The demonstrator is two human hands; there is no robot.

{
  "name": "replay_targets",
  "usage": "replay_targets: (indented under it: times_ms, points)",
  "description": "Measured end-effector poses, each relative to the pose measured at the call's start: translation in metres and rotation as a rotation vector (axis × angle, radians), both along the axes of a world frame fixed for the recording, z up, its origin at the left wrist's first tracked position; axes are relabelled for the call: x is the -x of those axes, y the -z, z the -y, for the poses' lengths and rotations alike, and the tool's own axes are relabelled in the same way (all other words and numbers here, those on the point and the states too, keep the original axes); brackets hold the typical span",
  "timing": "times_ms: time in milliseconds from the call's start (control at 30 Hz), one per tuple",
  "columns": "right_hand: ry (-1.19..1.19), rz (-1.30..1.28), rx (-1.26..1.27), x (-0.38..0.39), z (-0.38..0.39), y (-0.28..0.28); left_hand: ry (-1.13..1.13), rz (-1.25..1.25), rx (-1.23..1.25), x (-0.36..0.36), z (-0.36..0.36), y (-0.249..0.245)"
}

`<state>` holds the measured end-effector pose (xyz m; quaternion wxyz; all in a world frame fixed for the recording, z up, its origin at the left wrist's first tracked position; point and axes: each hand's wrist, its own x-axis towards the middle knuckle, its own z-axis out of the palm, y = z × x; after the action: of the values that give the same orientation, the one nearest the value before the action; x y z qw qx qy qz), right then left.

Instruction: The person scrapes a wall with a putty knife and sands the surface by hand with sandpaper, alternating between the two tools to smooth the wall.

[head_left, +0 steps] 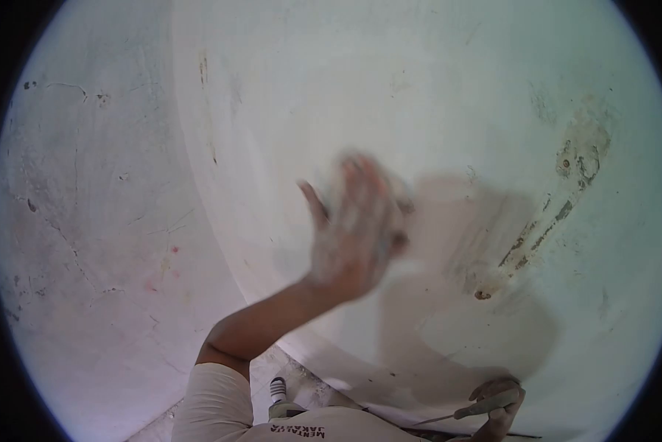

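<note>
My left hand (353, 232) is raised against the whitish wall (294, 96), smeared by motion. Its thumb sticks out to the left, and the other fingers point upward. A pale, rounded thing (396, 190) shows behind the fingers, pressed between hand and wall; its kind is too blurred to make out. Low on the right, my right hand (504, 401) is closed around a tool with a grey handle (485, 405) and a thin blade pointing left, apart from the wall's damaged patch.
Right of my left hand, the wall has a chipped, brown-edged groove (544, 228) and a small hole (482, 295). A cracked, stained wall section (88, 243) meets it at the left. Below are the floor (309, 376) and my foot in a striped sandal (278, 390).
</note>
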<state>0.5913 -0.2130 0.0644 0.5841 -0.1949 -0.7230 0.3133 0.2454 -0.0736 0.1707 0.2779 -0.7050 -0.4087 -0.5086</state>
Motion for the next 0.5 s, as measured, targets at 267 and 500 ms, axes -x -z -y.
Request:
replay_targets:
  times_ms: [267, 500]
  points:
    - [0.196, -0.140, 0.101, -0.012, 0.001, 0.032, 0.071, -0.250, -0.233, 0.051, -0.032, 0.016]
    - [0.337, -0.168, 0.172, 0.001, 0.004, 0.030, 0.155, -0.045, -0.323, 0.047, -0.042, 0.015]
